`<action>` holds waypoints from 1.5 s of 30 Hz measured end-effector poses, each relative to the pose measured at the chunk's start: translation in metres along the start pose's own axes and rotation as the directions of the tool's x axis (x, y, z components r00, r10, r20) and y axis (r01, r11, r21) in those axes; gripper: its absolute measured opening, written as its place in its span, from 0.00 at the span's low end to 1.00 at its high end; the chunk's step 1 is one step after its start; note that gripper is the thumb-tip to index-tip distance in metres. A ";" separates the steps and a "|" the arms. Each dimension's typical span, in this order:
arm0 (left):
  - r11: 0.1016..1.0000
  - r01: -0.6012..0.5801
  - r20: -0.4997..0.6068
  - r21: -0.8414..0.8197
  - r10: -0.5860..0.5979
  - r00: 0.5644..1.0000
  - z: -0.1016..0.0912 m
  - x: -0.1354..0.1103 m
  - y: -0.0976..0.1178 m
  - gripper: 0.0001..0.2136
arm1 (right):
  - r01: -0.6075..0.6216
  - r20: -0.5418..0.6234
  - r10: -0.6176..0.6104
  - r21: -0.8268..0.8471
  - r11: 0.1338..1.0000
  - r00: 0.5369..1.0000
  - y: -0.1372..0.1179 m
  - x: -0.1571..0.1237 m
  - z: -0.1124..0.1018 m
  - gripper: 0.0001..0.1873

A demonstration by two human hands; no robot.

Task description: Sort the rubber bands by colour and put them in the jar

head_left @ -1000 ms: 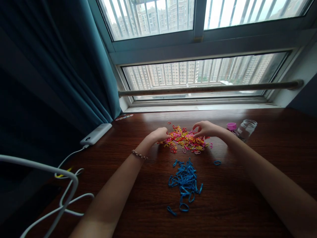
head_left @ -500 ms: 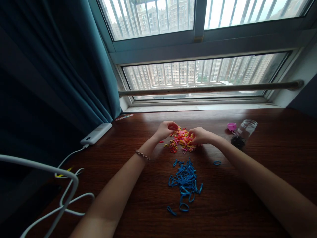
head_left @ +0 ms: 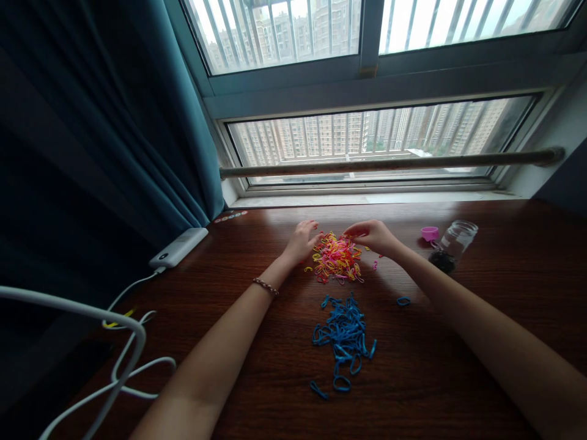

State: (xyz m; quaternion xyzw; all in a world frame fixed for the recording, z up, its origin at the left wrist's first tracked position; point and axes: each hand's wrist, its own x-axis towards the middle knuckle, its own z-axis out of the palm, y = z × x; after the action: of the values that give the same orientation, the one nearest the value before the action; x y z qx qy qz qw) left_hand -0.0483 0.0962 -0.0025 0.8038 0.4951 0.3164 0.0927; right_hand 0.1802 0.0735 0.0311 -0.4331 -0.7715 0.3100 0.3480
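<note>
A loose heap of small red, pink, yellow and orange rubber bands (head_left: 337,260) lies mid-table. At its left edge is my left hand (head_left: 301,241), fingers apart and thumb by the bands, with nothing seen in it. My right hand (head_left: 372,236) reaches over the heap's upper right edge, its fingers bent close together and pointing left. Whether a band is between those fingertips is too small to tell. Nearer to me lies a separate pile of blue rubber bands (head_left: 343,333). One blue band (head_left: 403,301) sits alone to the right, below my right forearm.
A clear jar (head_left: 458,238) with dark bands in it lies tilted at the right, beside a pink lid (head_left: 430,233). On the left are a white power bank (head_left: 178,247), white cables (head_left: 137,342) and a blue curtain (head_left: 192,153). A window stands behind the table.
My right hand has lifted from the heap's right side to its upper right edge, uncovering a few stray bands. My left hand has drawn slightly left and its fingers have spread.
</note>
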 end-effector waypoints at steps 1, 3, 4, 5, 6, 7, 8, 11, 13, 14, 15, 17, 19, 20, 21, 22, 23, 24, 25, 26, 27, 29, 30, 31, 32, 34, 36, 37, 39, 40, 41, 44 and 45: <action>0.997 0.029 0.013 0.065 -0.030 0.999 0.004 -0.001 -0.004 0.21 | -0.009 0.004 0.009 -0.004 1.000 1.000 0.003 0.001 -0.001 0.12; 0.984 0.097 0.103 0.147 -0.112 0.988 0.012 -0.002 -0.010 0.24 | -0.043 -0.008 0.042 -0.053 0.998 0.999 0.009 0.002 -0.004 0.12; 0.980 0.110 0.160 0.165 -0.137 0.978 0.016 -0.002 -0.012 0.24 | -0.066 -0.024 0.064 -0.097 0.993 0.998 0.012 0.002 -0.005 0.12; 0.980 0.107 0.212 0.167 -0.142 0.967 0.019 -0.003 -0.013 0.25 | -0.094 -0.045 0.088 -0.149 0.984 0.995 0.015 0.002 -0.006 0.12; 0.983 0.093 0.246 0.159 -0.130 0.960 0.021 -0.003 -0.013 0.24 | -0.125 -0.068 0.113 -0.206 0.970 0.991 0.018 0.002 -0.007 0.12; 0.987 0.073 0.263 0.140 -0.108 0.959 0.022 -0.003 -0.013 0.24 | -0.156 -0.089 0.137 -0.264 0.952 0.987 0.020 0.002 -0.008 0.12; 0.992 0.054 0.268 0.110 -0.082 0.960 0.022 -0.003 -0.012 0.23 | -0.180 -0.106 0.153 -0.317 0.931 0.982 0.022 0.002 -0.009 0.12; 1.000 0.010 0.216 0.022 -0.014 0.976 0.020 -0.003 -0.008 0.22 | -0.195 -0.112 0.162 -0.421 0.886 0.980 0.026 0.001 -0.009 0.12; 0.999 0.017 0.122 0.049 -0.023 0.992 0.019 -0.003 -0.006 0.22 | -0.173 -0.082 0.152 -0.426 0.888 0.985 0.027 0.001 -0.005 0.12; 0.995 0.044 0.076 0.089 -0.051 0.996 0.019 -0.002 -0.006 0.23 | -0.160 -0.057 0.150 -0.413 0.896 0.987 0.027 0.000 -0.001 0.13; 0.987 0.087 0.044 0.134 -0.094 0.995 0.020 -0.002 -0.006 0.25 | -0.145 -0.024 0.147 -0.397 0.906 0.989 0.027 -0.001 0.004 0.15; 0.965 0.175 0.055 0.198 -0.189 0.980 0.023 0.000 -0.007 0.30 | -0.095 0.048 0.121 -0.368 0.925 0.992 0.025 -0.002 0.017 0.19; 0.949 0.223 0.120 0.221 -0.254 0.960 0.026 0.003 -0.008 0.31 | -0.031 0.085 0.066 -0.355 0.934 0.994 0.020 -0.004 0.031 0.22; 0.948 0.227 0.150 0.221 -0.263 0.953 0.027 0.004 -0.008 0.31 | 0.002 0.094 0.033 -0.348 0.938 0.995 0.017 -0.005 0.038 0.23; 0.951 0.219 0.173 0.216 -0.258 0.950 0.027 0.005 -0.008 0.29 | 0.035 0.103 -0.001 -0.336 0.941 0.995 0.013 -0.006 0.043 0.23; 0.957 0.204 0.191 0.205 -0.244 0.951 0.027 0.006 -0.007 0.28 | 0.067 0.113 -0.032 -0.319 0.945 0.993 0.010 -0.008 0.048 0.23; 0.966 0.186 0.201 0.181 -0.221 0.954 0.026 0.007 -0.006 0.25 | 0.101 0.128 -0.065 -0.299 0.949 0.990 0.006 -0.009 0.051 0.23; 0.975 0.166 0.205 0.146 -0.194 0.959 0.025 0.007 -0.005 0.23 | 0.141 0.148 -0.102 -0.280 0.950 0.984 0.003 -0.011 0.054 0.22; 0.983 0.146 0.203 0.108 -0.165 0.965 0.024 0.007 -0.004 0.21 | 0.183 0.171 -0.141 -0.266 0.946 0.975 0.001 -0.013 0.056 0.21; 0.989 0.129 0.197 0.074 -0.142 0.970 0.022 0.006 -0.003 0.20 | 0.223 0.188 -0.176 -0.264 0.939 0.966 -0.001 -0.015 0.057 0.22; 0.993 0.114 0.189 0.041 -0.120 0.975 0.019 0.004 -0.002 0.19 | 0.256 0.198 -0.207 -0.272 0.927 0.958 -0.003 -0.016 0.057 0.23; 0.996 0.083 0.180 -0.027 -0.077 0.981 0.015 -0.001 0.000 0.17 | 0.299 0.210 -0.243 -0.303 0.905 0.947 -0.003 -0.018 0.056 0.23; 0.996 0.068 0.178 -0.064 -0.055 0.982 0.012 -0.004 0.001 0.16 | 0.299 0.202 -0.244 -0.313 0.902 0.948 -0.002 -0.019 0.054 0.21; 0.993 0.053 0.174 -0.109 -0.033 0.984 0.010 -0.009 0.003 0.15 | 0.279 0.182 -0.230 -0.319 0.906 0.956 -0.001 -0.018 0.051 0.18; 0.987 0.037 0.169 -0.153 -0.011 0.985 0.007 -0.013 0.005 0.14 | 0.239 0.152 -0.199 -0.324 0.915 0.968 0.001 -0.018 0.048 0.16; 0.975 0.008 0.172 -0.220 0.030 0.985 0.003 -0.022 0.010 0.14 | 0.111 0.063 -0.095 -0.333 0.937 0.993 0.006 -0.016 0.038 0.13; 0.964 -0.030 0.193 -0.263 0.083 0.978 0.000 -0.031 0.017 0.17 | -0.022 -0.055 0.004 -0.339 0.940 0.998 0.011 -0.012 0.025 0.11; 0.961 -0.053 0.203 -0.270 0.111 0.973 0.000 -0.034 0.020 0.21 | -0.064 -0.107 0.030 -0.331 0.941 0.994 0.012 -0.011 0.019 0.11; 0.960 -0.098 0.208 -0.261 0.155 0.966 0.000 -0.037 0.026 0.24 | -0.095 -0.165 0.048 -0.289 0.953 0.985 0.014 -0.007 0.008 0.10; 0.961 -0.119 0.203 -0.249 0.172 0.964 0.001 -0.038 0.029 0.22 | -0.094 -0.171 0.050 -0.261 0.961 0.984 0.013 -0.005 0.003 0.10; 0.962 -0.136 0.195 -0.239 0.185 0.963 0.002 -0.037 0.031 0.18 | -0.085 -0.162 0.048 -0.233 0.969 0.986 0.012 -0.004 -0.001 0.11; 0.958 -0.176 0.161 -0.226 0.215 0.963 0.003 -0.027 0.036 0.10 | -0.029 -0.101 0.009 -0.199 0.980 0.995 0.006 -0.001 -0.009 0.12; 0.957 -0.187 0.146 -0.221 0.222 0.964 0.003 -0.022 0.037 0.09 | -0.010 -0.082 -0.007 -0.203 0.979 0.997 0.004 -0.001 -0.011 0.12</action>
State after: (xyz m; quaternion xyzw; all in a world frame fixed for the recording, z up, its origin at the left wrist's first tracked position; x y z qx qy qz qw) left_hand -0.0258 0.0591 0.0033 0.8608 0.3641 0.3045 0.1835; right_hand 0.1916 0.0763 0.0340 -0.4792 -0.7839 0.2118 0.3330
